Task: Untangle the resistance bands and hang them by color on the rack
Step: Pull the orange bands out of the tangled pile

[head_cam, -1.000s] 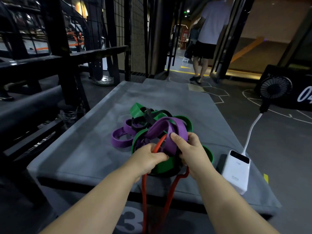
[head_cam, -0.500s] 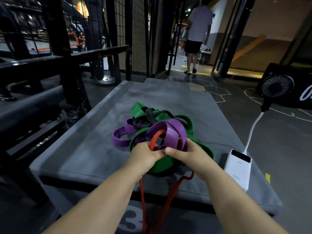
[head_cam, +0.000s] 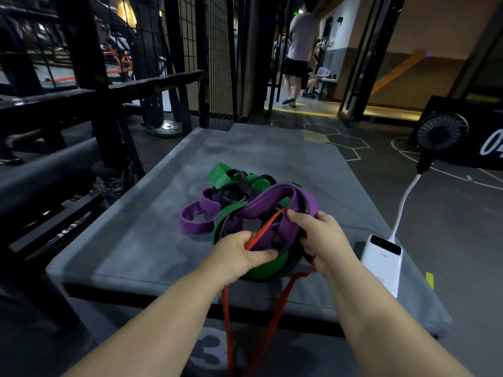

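Gym, padded box [head_cam: 136,254] near edge | hands now apart | left hand [head_cam: 239,257] pinching orange band [head_cam: 265,228] | right hand [head_cam: 324,240] fingers clamped on purple band [head_cam: 272,200] | orange probably freeing

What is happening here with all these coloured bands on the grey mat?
A person is working at a tangle of bands lying on a grey mat. The left hand grips the red band, whose long loop hangs over the front edge. The right hand holds a purple band. A green band and a black band are knotted in. None is pulled free yet.
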{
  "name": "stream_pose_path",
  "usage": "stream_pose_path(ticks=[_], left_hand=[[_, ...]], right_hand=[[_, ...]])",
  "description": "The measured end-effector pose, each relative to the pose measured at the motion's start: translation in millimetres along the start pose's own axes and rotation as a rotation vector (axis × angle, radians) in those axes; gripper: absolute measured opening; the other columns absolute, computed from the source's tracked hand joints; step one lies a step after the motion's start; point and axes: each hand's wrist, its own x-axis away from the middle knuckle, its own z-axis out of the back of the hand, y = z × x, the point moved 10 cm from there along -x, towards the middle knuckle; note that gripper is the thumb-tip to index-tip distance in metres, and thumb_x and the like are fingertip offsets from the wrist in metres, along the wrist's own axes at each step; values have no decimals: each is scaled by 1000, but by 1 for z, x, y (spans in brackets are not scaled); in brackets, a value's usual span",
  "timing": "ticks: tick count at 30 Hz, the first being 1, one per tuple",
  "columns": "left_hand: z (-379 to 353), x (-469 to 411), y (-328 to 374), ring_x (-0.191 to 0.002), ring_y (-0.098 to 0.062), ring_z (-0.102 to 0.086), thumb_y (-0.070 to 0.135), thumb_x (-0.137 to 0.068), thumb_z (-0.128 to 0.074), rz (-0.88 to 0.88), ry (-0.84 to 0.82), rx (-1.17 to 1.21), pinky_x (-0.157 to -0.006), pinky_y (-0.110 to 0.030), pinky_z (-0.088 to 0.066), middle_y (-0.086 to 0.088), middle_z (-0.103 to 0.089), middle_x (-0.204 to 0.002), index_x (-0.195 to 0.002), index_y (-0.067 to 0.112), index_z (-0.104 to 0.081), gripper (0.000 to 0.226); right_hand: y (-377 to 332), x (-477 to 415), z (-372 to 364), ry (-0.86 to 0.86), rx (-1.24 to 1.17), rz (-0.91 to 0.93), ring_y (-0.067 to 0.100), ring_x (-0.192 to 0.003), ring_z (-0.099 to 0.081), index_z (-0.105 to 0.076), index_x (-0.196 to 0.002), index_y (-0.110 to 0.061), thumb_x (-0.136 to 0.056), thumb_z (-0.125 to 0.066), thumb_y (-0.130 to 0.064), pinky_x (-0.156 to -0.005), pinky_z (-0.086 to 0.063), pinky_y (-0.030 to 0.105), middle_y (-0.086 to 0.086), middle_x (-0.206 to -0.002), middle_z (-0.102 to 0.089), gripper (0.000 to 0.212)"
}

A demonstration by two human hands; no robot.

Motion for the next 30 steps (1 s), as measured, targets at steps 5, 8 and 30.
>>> stream_pose_path(ticks=[5, 8, 30], left_hand=[[-5, -5, -9, -96, -10, -64, 44, -69, -83, 43, -26, 12, -87, -24, -49, 8, -68, -105, -118, 25, -60, 57], [-2, -5, -7, -103, -10, -62, 39, -66, -86, 27, 6, -11, -89, -23, -46, 11, -67, -111, -120, 25, -59, 62], [27, 9, 39, -38, -6, -35, 30, -89, -64, -30, 138, 676, -35, -17, -18, 0, -52, -60, -85, 15, -65, 16]], right_hand=[[1, -4, 0, 43, -181, -31, 7, -35, -23, -49, -74, -16, -88, -60, -6, -33, -14, 18, 2, -56, -40, 21], [-2, -3, -9, -6, -280, -79, 5, -34, -29, -52, -83, -11, -89, -60, -9, -30, -18, 16, -1, -51, -46, 10], [3, 18, -40, -318, 122, 55, -5, -41, -49, -58, -111, -4, -89, -66, -18, -41, -36, 9, -11, -62, -59, 27]])
